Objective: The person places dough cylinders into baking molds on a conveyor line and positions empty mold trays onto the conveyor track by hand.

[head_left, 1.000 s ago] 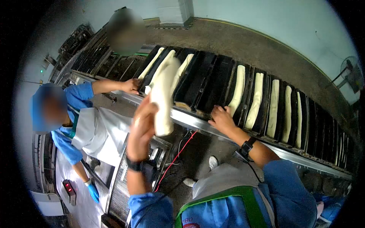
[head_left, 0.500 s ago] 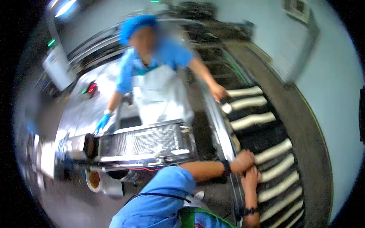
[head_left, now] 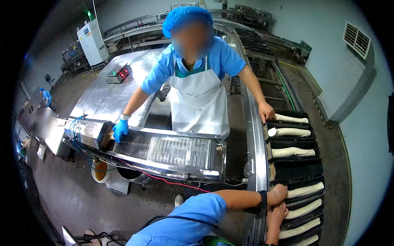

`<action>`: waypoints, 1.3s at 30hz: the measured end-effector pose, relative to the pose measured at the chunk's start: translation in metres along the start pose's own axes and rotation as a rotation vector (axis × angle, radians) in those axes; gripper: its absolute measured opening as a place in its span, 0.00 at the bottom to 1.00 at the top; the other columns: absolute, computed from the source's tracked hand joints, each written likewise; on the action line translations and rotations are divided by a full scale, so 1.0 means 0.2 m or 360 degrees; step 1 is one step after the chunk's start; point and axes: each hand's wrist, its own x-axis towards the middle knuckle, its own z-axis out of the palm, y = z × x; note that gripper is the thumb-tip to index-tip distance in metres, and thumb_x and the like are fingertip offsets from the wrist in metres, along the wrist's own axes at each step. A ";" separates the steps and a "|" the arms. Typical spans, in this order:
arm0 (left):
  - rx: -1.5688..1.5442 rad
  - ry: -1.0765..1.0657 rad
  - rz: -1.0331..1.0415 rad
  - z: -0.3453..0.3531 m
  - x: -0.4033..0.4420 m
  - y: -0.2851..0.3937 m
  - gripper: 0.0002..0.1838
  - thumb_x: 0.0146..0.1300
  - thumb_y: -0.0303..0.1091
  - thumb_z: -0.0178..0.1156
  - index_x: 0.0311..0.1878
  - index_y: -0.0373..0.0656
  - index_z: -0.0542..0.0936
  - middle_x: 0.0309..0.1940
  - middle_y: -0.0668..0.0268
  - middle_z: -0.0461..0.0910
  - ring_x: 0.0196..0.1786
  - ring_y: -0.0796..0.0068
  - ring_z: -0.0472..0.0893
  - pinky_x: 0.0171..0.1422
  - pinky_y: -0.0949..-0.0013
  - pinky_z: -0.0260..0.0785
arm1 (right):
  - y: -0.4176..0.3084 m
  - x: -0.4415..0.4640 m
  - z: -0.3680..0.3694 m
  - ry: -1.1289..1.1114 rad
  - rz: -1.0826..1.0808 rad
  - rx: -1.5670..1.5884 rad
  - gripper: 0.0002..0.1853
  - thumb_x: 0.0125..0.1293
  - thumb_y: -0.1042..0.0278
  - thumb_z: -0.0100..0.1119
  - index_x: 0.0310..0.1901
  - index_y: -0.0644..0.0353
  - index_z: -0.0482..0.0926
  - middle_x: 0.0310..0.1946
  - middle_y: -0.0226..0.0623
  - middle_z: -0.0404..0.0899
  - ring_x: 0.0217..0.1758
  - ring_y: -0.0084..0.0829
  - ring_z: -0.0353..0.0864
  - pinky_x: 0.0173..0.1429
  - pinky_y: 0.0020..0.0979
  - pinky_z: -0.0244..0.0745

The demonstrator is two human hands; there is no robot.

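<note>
My left hand [head_left: 278,194] is closed at the near end of a pale dough strip [head_left: 305,190] lying in a dark conveyor tray. Just below it, my right hand [head_left: 278,214] has its fingers curled at the end of the neighbouring dough strip [head_left: 303,209]. The two hands nearly touch; their fingertips are partly hidden. More strips lie below, including a third dough strip [head_left: 299,228]. Above my hands is a dark tray section [head_left: 297,169] without a strip.
Opposite stands a co-worker [head_left: 197,82] in a white apron, one bare hand [head_left: 266,111] at a farther strip, a blue-gloved hand [head_left: 120,130] over a mesh belt [head_left: 180,151]. A metal rail [head_left: 257,164] borders the trays. A scale [head_left: 119,74] sits on the metal table [head_left: 98,98].
The view has shifted and become sharper. My hands appear lower and farther right in the picture, still close together at the dough strip ends. The co-worker's bare hand stays by the farther strips.
</note>
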 end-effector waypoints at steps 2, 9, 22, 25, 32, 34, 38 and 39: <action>-0.0019 -0.0154 0.0019 0.00 0.00 0.00 0.13 0.45 0.31 0.55 0.35 0.35 0.76 0.31 0.58 0.74 0.32 0.66 0.77 0.30 0.70 0.69 | 0.05 0.00 0.06 0.0114 -0.0067 -0.0040 0.21 0.46 0.65 0.58 0.42 0.67 0.71 0.46 0.45 0.67 0.53 0.42 0.59 0.57 0.44 0.45; 0.0037 0.0009 -0.0108 0.06 -0.02 -0.02 0.09 0.49 0.34 0.51 0.30 0.42 0.78 0.29 0.64 0.74 0.38 0.70 0.71 0.42 0.70 0.58 | 0.00 0.06 0.01 -0.0101 0.0020 0.0001 0.24 0.47 0.69 0.57 0.47 0.69 0.66 0.49 0.48 0.64 0.56 0.41 0.57 0.57 0.39 0.46; -0.0031 0.0384 -0.0060 0.03 -0.35 -0.24 0.21 0.51 0.34 0.48 0.50 0.42 0.68 0.54 0.62 0.63 0.60 0.64 0.57 0.60 0.63 0.51 | -0.09 0.23 0.11 0.0025 -0.0185 -0.0145 0.26 0.47 0.69 0.59 0.50 0.65 0.65 0.53 0.40 0.61 0.61 0.35 0.52 0.60 0.44 0.45; 0.0159 0.0121 -0.0105 0.04 -0.54 -0.31 0.18 0.52 0.36 0.48 0.48 0.44 0.70 0.54 0.62 0.63 0.61 0.65 0.56 0.59 0.63 0.52 | -0.14 0.28 0.13 0.0164 -0.0268 -0.0155 0.22 0.51 0.65 0.57 0.46 0.66 0.66 0.48 0.43 0.63 0.58 0.39 0.56 0.55 0.42 0.49; 0.0021 0.0090 -0.0183 0.13 -1.20 -0.59 0.14 0.49 0.37 0.53 0.40 0.43 0.74 0.46 0.60 0.68 0.56 0.61 0.62 0.54 0.62 0.59 | -0.25 0.38 0.16 0.0062 -0.0173 -0.0115 0.27 0.50 0.60 0.57 0.50 0.63 0.62 0.56 0.43 0.57 0.63 0.40 0.49 0.58 0.50 0.46; -0.0033 -0.0134 -0.0416 -0.08 -1.42 -0.59 0.15 0.48 0.37 0.54 0.40 0.43 0.74 0.45 0.59 0.69 0.55 0.57 0.63 0.54 0.60 0.59 | -0.28 0.31 0.13 0.0176 -0.0219 -0.0080 0.29 0.50 0.60 0.56 0.53 0.61 0.60 0.57 0.44 0.56 0.63 0.41 0.49 0.58 0.51 0.46; -0.0235 0.0173 -0.0579 -0.07 -1.93 -0.80 0.17 0.47 0.36 0.57 0.43 0.46 0.73 0.47 0.56 0.67 0.52 0.53 0.63 0.56 0.57 0.56 | -0.37 0.05 0.08 0.0099 -0.0173 0.0144 0.26 0.52 0.59 0.55 0.51 0.60 0.63 0.56 0.42 0.56 0.63 0.41 0.47 0.58 0.49 0.46; -0.0247 0.0152 -0.0662 -0.09 -2.05 -0.84 0.18 0.46 0.35 0.58 0.44 0.46 0.73 0.47 0.56 0.68 0.52 0.52 0.64 0.56 0.57 0.56 | -0.39 -0.01 0.09 0.0086 -0.0096 0.0085 0.25 0.52 0.58 0.54 0.51 0.59 0.65 0.55 0.41 0.57 0.61 0.41 0.48 0.58 0.47 0.47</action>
